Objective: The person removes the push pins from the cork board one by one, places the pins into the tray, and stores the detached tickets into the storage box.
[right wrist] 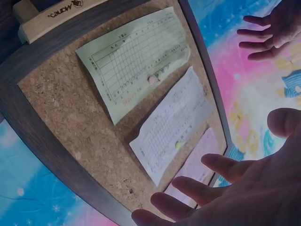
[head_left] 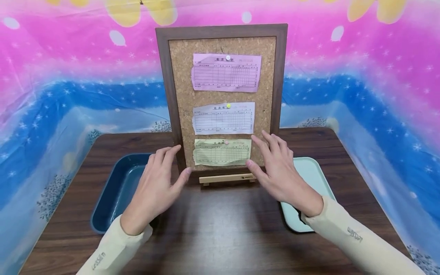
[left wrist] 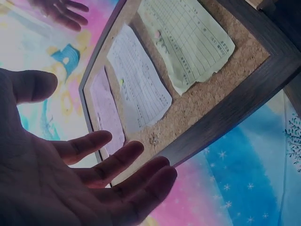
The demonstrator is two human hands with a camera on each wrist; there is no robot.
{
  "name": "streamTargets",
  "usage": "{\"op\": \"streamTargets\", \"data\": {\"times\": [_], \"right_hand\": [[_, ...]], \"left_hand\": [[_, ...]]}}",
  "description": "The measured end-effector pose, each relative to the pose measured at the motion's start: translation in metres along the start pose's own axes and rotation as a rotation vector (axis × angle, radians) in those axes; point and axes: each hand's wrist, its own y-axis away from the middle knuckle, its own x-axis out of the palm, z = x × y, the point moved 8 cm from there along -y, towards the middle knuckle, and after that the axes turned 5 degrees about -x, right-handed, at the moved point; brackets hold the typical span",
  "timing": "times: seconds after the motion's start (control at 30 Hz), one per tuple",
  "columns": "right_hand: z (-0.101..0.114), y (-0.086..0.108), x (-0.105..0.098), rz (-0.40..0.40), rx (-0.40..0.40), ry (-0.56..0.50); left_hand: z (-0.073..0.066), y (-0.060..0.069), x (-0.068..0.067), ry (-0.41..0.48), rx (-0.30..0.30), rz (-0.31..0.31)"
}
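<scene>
A framed corkboard stands upright on a small wooden easel. Three receipt slips are pinned down its middle: a pink slip under a white pushpin, a white slip under a yellow pushpin, and a green slip under a pale pink pushpin. My left hand is spread before the board's lower left edge, holding nothing. On the other side my right hand, fingers apart and also without anything in it, hovers beside the green slip; whether it touches the board I cannot tell.
On the left of the brown table lies a dark blue tray, partly behind the left forearm. A mint green tray lies on the right, under the right wrist. Patterned pink and blue cloth hangs around the table.
</scene>
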Motion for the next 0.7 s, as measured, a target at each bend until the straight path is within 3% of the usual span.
{"op": "streamTargets", "data": {"times": [0.2,0.37,0.7], "right_hand": [[-0.002,-0.006,-0.004,-0.007,0.018,-0.020],[-0.003,-0.010,-0.007,-0.003,0.024,-0.015],[-0.005,-0.014,-0.016,-0.061,0.023,-0.046]], "left_hand": [[0.001,-0.005,-0.005,0.119,0.010,0.008],[0.002,-0.010,-0.006,0.221,0.019,-0.030],[-0.003,-0.018,-0.014,0.372,0.097,-0.126]]}}
